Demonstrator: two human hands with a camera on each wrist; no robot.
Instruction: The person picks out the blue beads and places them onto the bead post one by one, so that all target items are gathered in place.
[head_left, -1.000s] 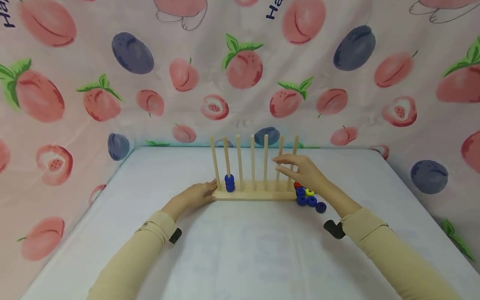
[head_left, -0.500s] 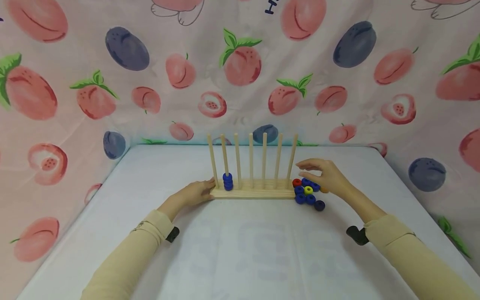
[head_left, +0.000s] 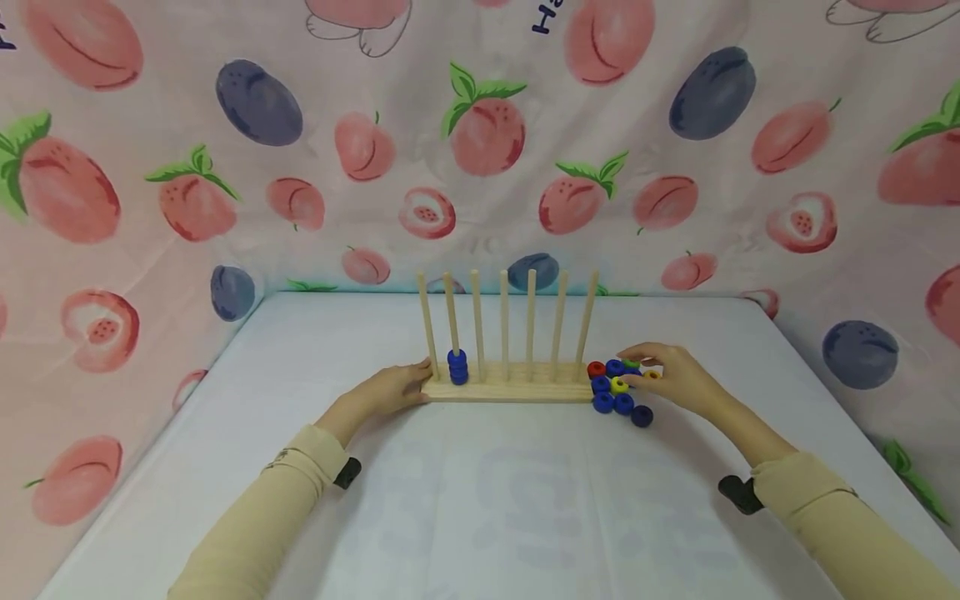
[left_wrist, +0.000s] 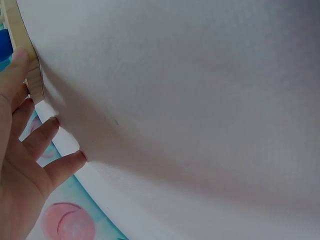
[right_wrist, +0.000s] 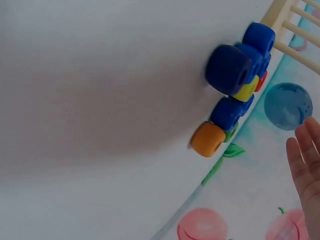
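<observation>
My left hand (head_left: 384, 390) grips the left end of a wooden peg rack (head_left: 510, 391), thumb in front; the left wrist view shows its other fingers spread beside the corner. Several thin pegs stand on the rack, and blue beads (head_left: 457, 367) are stacked on the second peg from the left. At the rack's right end lies a cluster of loose beads: red (head_left: 596, 369), yellow (head_left: 618, 385), green, orange (right_wrist: 207, 139), several blue and one darker bead (head_left: 641, 416). My right hand (head_left: 678, 379) hovers over the cluster's right side, fingers extended, holding nothing visible.
A white cloth-covered table (head_left: 510, 500) spreads around the rack. Behind it hangs a fruit-printed cloth (head_left: 480, 208). Black wrist cameras (head_left: 741, 495) sit under both cuffs.
My right hand has moved from the rightmost pegs to the right and down to the loose beads. My left hand has stayed on the rack's end.
</observation>
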